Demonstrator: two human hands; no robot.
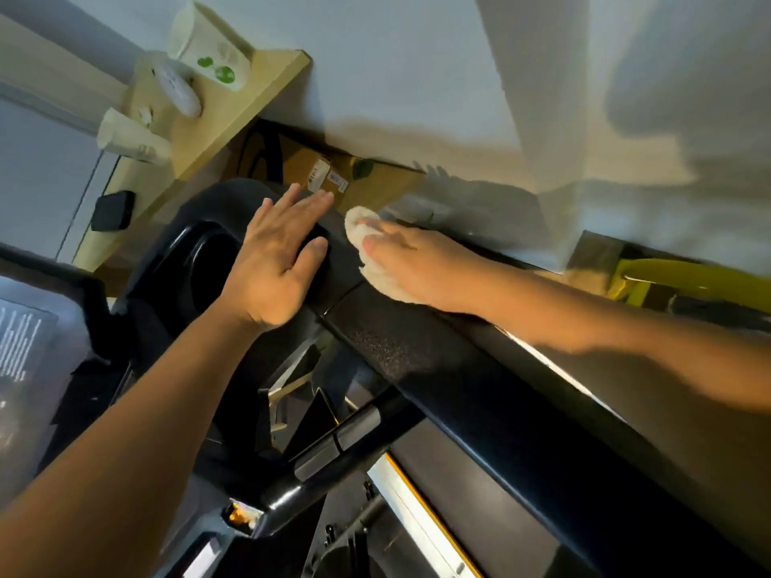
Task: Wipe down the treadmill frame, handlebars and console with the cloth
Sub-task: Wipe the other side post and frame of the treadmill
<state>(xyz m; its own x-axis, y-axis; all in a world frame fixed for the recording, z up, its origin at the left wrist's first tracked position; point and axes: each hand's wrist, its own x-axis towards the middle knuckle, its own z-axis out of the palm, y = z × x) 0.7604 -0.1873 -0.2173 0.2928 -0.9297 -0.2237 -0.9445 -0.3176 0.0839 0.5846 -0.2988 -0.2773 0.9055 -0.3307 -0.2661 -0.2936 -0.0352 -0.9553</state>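
The view is tilted. My right hand presses a bunched white cloth onto the top of the treadmill's black side handlebar, where it meets the console. My fingers curl over the cloth. My left hand lies flat with straight fingers on the black console housing, above a cup-holder recess. It holds nothing. A thinner black and grey grip bar runs below the console.
A wooden shelf at upper left carries two paper cups and a white device. A cardboard box sits behind the console against the white wall. A yellow object lies at right. The console screen edge shows at left.
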